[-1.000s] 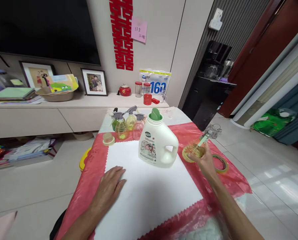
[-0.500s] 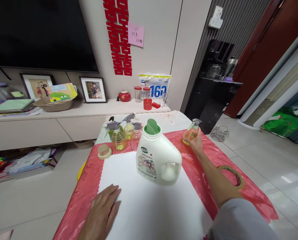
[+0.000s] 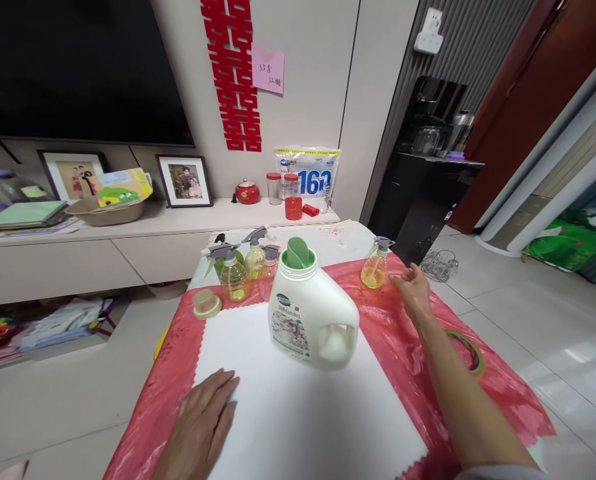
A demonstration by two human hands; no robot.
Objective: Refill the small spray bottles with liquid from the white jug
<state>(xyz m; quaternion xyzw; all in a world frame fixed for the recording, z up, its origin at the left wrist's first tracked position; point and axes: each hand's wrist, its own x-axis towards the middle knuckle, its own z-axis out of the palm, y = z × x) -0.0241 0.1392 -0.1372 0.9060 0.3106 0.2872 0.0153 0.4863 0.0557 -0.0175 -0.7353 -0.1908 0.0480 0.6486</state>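
Right hand (image 3: 412, 292) — empty, its fingers half-curled — just beside the amber spray bottle (image 3: 375, 273), which stands upright on the red-covered worktop (image 3: 161, 393). Left hand (image 3: 198, 421), holding nothing, lies flat on a white sheet (image 3: 303, 420) near a white jug (image 3: 308, 320).

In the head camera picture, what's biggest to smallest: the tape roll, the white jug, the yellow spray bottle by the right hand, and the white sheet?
1. White sheet
2. White jug
3. Yellow spray bottle and tape roll: can't rank these; the tape is partly hidden and nearer the camera.
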